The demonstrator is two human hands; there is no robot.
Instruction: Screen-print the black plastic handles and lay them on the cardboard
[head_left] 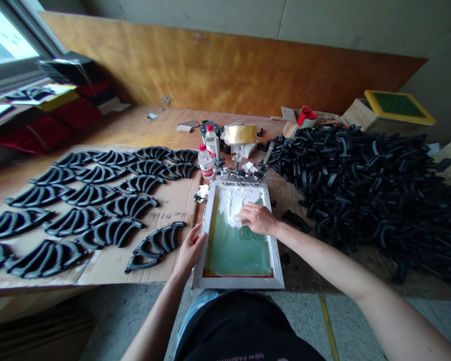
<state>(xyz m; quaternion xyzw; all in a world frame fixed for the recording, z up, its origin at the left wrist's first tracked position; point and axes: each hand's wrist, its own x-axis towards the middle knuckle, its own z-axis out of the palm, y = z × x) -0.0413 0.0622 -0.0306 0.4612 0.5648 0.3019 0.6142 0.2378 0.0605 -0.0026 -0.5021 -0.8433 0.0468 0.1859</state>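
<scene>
A screen-printing frame [206, 235] with green mesh lies on the table edge in front of me, white ink [237, 198] smeared over its far half. My left hand [191, 247] grips the frame's left rail, fingers wrapped round it. My right hand [258, 219] rests on the mesh at the edge of the white ink, fingers closed over a small tool I cannot make out. Curved black plastic parts [156, 243] lie just left of the frame on cardboard [108, 263].
Rows of the same black parts [90, 195] cover the cardboard to the left. A big heap of them [372, 175] fills the right side. Two small bottles [206, 161], a tape roll [240, 133] and a yellow-framed screen [398, 106] stand behind.
</scene>
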